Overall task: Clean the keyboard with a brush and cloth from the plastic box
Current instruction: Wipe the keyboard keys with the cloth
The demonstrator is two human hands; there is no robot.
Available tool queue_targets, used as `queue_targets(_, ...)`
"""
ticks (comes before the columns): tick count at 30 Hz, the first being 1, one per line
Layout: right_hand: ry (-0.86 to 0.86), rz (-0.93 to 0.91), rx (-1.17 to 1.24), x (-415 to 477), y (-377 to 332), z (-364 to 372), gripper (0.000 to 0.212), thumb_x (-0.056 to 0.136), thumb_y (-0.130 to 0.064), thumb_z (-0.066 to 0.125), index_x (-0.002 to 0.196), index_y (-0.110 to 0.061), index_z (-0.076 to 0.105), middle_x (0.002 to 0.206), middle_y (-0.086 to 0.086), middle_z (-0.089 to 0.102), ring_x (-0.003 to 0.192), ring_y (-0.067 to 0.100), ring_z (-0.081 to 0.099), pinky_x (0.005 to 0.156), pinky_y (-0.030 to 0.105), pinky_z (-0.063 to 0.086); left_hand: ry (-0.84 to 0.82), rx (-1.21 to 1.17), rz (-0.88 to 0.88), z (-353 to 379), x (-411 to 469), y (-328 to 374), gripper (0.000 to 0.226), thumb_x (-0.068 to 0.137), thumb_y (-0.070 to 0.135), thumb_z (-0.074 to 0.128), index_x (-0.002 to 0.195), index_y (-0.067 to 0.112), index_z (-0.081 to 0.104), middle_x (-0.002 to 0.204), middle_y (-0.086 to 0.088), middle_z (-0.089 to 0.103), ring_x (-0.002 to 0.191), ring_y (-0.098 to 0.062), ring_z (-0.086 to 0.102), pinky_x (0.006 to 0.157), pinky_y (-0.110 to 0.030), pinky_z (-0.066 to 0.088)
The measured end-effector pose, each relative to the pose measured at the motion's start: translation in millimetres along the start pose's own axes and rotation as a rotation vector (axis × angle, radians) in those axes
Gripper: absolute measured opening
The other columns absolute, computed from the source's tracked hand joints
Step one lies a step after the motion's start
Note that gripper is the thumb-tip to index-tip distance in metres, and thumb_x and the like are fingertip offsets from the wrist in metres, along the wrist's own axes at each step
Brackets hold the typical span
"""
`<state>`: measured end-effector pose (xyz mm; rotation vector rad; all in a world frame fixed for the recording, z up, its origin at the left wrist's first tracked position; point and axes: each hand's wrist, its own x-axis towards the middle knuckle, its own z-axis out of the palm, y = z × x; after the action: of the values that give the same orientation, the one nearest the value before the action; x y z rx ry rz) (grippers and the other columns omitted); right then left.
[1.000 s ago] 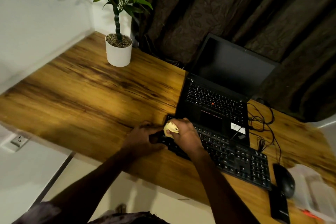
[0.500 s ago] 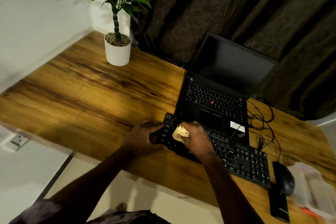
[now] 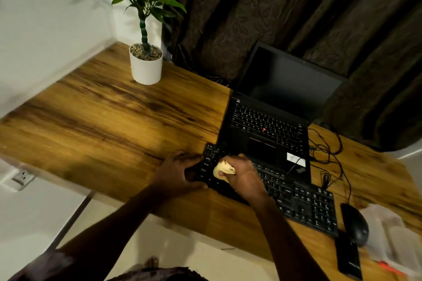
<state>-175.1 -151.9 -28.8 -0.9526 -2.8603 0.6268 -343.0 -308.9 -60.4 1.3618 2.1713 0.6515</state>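
Observation:
A black keyboard (image 3: 296, 198) lies slanted on the wooden desk (image 3: 102, 121), in front of an open black laptop (image 3: 269, 125). My left hand (image 3: 178, 173) grips the keyboard's left end. My right hand (image 3: 244, 175) is closed on a bunched yellow cloth (image 3: 222, 169) and presses it onto the keys near the left end. A clear plastic box (image 3: 392, 237) sits at the desk's right edge, blurred. No brush can be made out.
A black mouse (image 3: 355, 224) and a flat black device (image 3: 348, 258) lie right of the keyboard. Tangled cables (image 3: 328, 157) run beside the laptop. A potted plant in a white pot (image 3: 146, 66) stands at the back corner. Dark curtains hang behind.
My right hand with the cloth slid right along the keys, then came back toward the left end. My left hand stayed on the keyboard's left end.

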Motion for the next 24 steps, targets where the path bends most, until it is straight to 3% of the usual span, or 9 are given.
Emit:
queue_targets(4, 0.006, 0.114, 0.03, -13, 23, -7, 0.041, 0.084, -0.019, 0.077, 0.117, -0.039, 0.064, 0.118, -0.001, 0.056, 0.107, 0.017, 0.057, 0.096, 0.038, 0.052, -0.032, 0.045, 0.049, 3, 4, -6, 0.101, 0.058, 0.096, 0.04, 0.148, 0.05, 0.029, 0.157, 0.024, 0.024, 0.147, -0.021, 0.013, 0.117, -0.038, 0.014)
queue_targets(7, 0.022, 0.052, 0.083, -8, 6, -2, 0.038, 0.083, -0.018, 0.077, 0.115, -0.036, 0.066, 0.112, -0.003, 0.057, 0.103, 0.018, 0.058, 0.092, 0.035, 0.052, -0.007, 0.056, 0.071, 5, 6, -8, 0.102, 0.056, 0.098, 0.035, 0.147, 0.05, 0.03, 0.157, 0.023, 0.026, 0.146, -0.02, 0.015, 0.117, -0.038, 0.015)
queue_targets(11, -0.006, -0.017, 0.057, -3, -7, -1, 0.04, 0.082, -0.016, 0.077, 0.113, -0.038, 0.065, 0.114, -0.004, 0.057, 0.103, 0.015, 0.057, 0.092, 0.032, 0.05, -0.005, 0.029, 0.065, 3, 4, -5, 0.098, 0.06, 0.094, 0.041, 0.147, 0.05, 0.031, 0.157, 0.021, 0.027, 0.146, -0.018, 0.014, 0.116, -0.038, 0.016)
queue_targets(15, -0.026, 0.032, -0.059, -19, 23, -18, 0.042, 0.083, -0.013, 0.076, 0.115, -0.037, 0.066, 0.117, -0.005, 0.057, 0.108, 0.014, 0.053, 0.095, 0.034, 0.049, -0.005, 0.05, 0.05, 3, 6, -4, 0.091, 0.065, 0.085, 0.054, 0.146, 0.049, 0.033, 0.155, 0.025, 0.028, 0.146, -0.017, 0.013, 0.116, -0.033, 0.012)
queue_targets(18, -0.013, 0.095, -0.06, -28, 35, -25, 0.041, 0.082, -0.013, 0.077, 0.115, -0.037, 0.067, 0.118, -0.003, 0.058, 0.107, 0.014, 0.053, 0.097, 0.035, 0.05, 0.02, 0.06, 0.072, 7, 8, -7, 0.103, 0.054, 0.097, 0.036, 0.145, 0.049, 0.036, 0.154, 0.026, 0.03, 0.146, -0.016, 0.015, 0.114, -0.029, 0.011)
queue_targets(24, -0.009, -0.006, -0.023, -20, 6, -15, 0.047, 0.081, -0.003, 0.074, 0.115, -0.035, 0.067, 0.117, -0.005, 0.057, 0.107, 0.013, 0.053, 0.094, 0.031, 0.048, 0.048, 0.061, 0.078, 8, 9, -7, 0.119, 0.042, 0.106, 0.019, 0.145, 0.048, 0.036, 0.153, 0.024, 0.033, 0.144, -0.015, 0.019, 0.106, -0.022, 0.009)
